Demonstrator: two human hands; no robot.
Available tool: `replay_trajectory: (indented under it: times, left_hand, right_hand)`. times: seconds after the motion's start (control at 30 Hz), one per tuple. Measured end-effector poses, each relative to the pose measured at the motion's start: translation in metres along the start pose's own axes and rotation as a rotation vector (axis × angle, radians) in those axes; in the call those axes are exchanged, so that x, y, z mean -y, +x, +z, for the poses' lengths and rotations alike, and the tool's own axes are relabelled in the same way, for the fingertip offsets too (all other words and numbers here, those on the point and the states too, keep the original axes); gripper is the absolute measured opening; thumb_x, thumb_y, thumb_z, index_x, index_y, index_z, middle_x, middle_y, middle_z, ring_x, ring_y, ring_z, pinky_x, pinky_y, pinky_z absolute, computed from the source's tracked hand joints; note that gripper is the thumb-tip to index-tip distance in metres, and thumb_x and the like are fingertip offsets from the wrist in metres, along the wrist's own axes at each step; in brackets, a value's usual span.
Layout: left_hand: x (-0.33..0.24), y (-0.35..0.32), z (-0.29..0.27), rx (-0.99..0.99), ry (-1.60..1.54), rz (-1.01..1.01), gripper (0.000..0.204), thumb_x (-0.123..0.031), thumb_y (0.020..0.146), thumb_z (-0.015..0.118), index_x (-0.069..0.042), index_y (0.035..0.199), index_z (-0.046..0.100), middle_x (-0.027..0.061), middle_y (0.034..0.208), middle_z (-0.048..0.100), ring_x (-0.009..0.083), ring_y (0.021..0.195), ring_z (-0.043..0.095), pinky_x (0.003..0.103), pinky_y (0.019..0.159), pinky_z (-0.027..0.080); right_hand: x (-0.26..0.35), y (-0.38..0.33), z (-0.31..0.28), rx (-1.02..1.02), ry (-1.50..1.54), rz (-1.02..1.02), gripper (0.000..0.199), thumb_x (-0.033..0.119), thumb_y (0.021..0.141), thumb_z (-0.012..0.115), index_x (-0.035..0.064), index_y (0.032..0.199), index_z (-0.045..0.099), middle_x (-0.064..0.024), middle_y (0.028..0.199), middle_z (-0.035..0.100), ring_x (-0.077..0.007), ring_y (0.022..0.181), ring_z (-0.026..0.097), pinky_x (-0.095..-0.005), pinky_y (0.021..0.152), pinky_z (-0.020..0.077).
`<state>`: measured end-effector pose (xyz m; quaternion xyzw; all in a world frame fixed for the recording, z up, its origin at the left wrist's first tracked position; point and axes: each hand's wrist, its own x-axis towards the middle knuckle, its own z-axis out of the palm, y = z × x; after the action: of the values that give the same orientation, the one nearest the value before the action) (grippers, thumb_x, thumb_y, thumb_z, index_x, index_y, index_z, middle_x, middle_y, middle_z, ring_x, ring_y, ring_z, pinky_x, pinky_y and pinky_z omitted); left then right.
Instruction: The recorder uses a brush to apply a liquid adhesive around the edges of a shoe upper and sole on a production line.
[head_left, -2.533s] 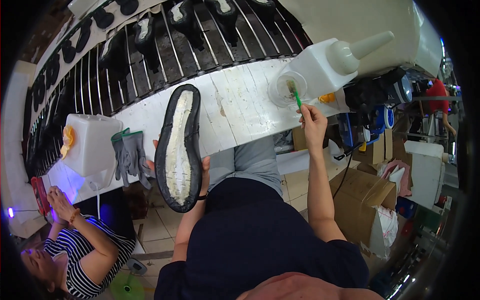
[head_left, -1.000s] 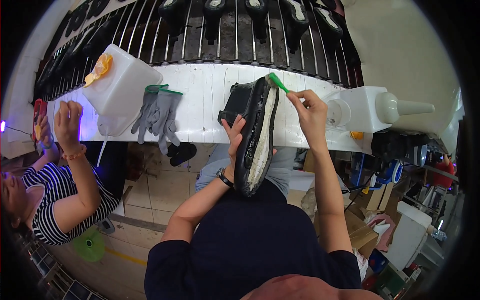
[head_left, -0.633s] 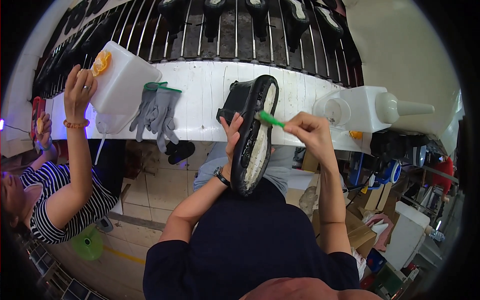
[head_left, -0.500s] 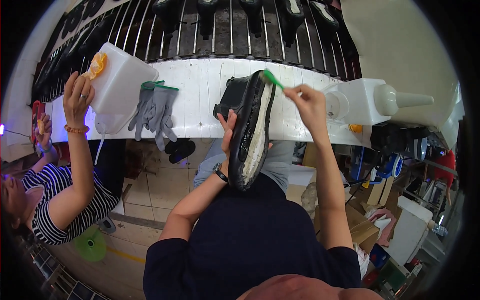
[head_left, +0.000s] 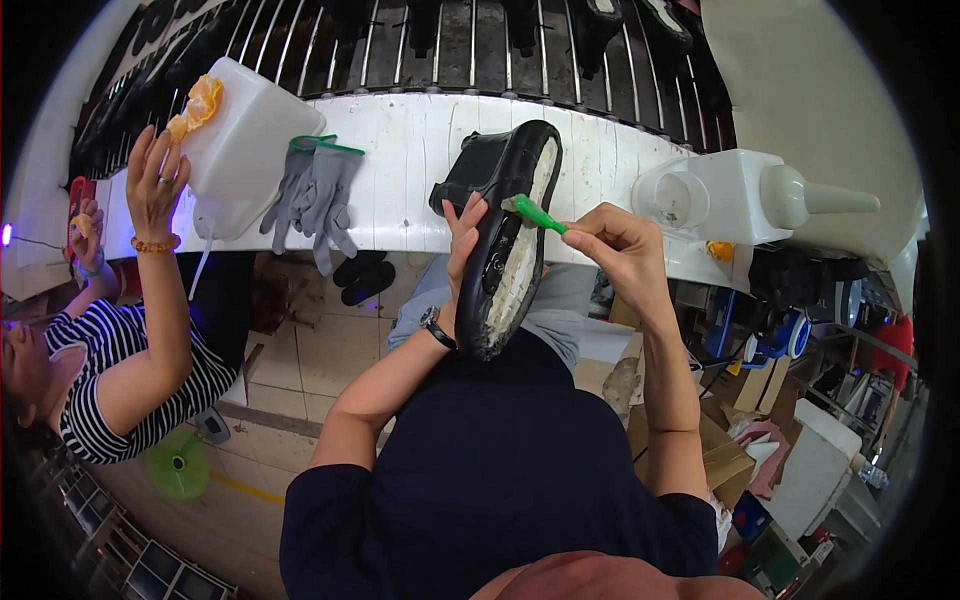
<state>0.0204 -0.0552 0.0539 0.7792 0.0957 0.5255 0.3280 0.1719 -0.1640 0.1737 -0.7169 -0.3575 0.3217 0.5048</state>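
Note:
A black boot point(head_left: 482, 192) leans on the white bench edge and my lap, its underside facing me. Along that underside runs a pale, whitish strip inside a black rim that looks wet and shiny. My left hand point(head_left: 462, 255) grips the boot from its left side, fingers showing on the upper. In my right hand point(head_left: 628, 258) is a small green-handled brush point(head_left: 537, 213), pinched between thumb and fingers. Its bristle end touches the black rim about midway along the boot.
Grey gloves point(head_left: 318, 190) and a white plastic jug point(head_left: 250, 150) with peeled orange on it lie to the left. A co-worker's hand point(head_left: 158, 190) reaches there. Right stands another white container point(head_left: 740, 190). Behind the white bench point(head_left: 400, 180), black boots hang over a metal-bar rack point(head_left: 435, 60).
My right hand has drawn the brush from the boot's far end toward me, to about its middle. The bench and rack have shifted slightly upward in view.

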Motion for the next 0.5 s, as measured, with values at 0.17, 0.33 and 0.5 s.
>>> replay_trajectory:
  times: [0.17,0.33,0.5]
  left_hand:
    - [-0.002,0.001,0.003,-0.083,-0.111,-0.054,0.097,-0.019,0.069,0.089,-0.015,0.144,0.027,0.0209,0.146,0.039,0.0386,0.139,0.036,0.064,0.116,0.002]
    - [0.016,-0.007,-0.001,-0.026,-0.221,-0.05,0.098,-0.018,0.07,0.087,-0.016,0.146,0.026,0.0208,0.149,0.038,0.0373,0.14,0.036,0.061,0.117,-0.002]
    - [0.008,0.0,0.0,-0.019,-0.136,-0.043,0.096,-0.022,0.074,0.084,-0.012,0.148,0.025,0.0215,0.147,0.04,0.0352,0.139,0.038,0.059,0.117,0.005]
  right_hand:
    - [0.013,-0.011,0.001,0.087,-0.03,-0.091,0.012,0.01,0.083,0.076,-0.0017,0.085,0.073,-0.0052,0.078,0.068,-0.0087,0.069,0.06,-0.023,0.058,0.0421]
    - [0.035,-0.023,0.008,0.182,-0.187,-0.239,0.01,0.006,0.081,0.077,-0.0005,0.088,0.073,-0.0063,0.078,0.068,-0.0133,0.074,0.066,-0.0248,0.065,0.0496]
    - [0.021,-0.016,0.005,0.076,-0.183,-0.24,0.009,0.007,0.083,0.076,0.0012,0.089,0.074,-0.0057,0.078,0.068,-0.009,0.068,0.061,-0.023,0.058,0.0444]
